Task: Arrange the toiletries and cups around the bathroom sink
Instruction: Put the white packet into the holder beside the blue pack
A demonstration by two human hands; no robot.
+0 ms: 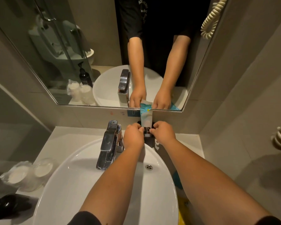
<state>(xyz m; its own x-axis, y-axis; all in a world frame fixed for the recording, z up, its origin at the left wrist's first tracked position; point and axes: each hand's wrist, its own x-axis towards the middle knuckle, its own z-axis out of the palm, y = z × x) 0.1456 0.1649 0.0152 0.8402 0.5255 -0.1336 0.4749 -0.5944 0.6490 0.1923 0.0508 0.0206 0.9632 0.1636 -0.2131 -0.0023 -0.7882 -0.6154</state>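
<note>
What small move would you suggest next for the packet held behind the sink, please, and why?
Probably let go: the left hand and right hand both pinch the white-and-teal sachet, already upright against the wall in the small black holder beside the chrome tap.

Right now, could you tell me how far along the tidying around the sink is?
Done, it seems: two wrapped cups sit together left of the sink. In hand: the left hand and right hand hold a sachet upright in a dark holder behind the basin. Left: teal and yellow packets by the right rim.
</note>
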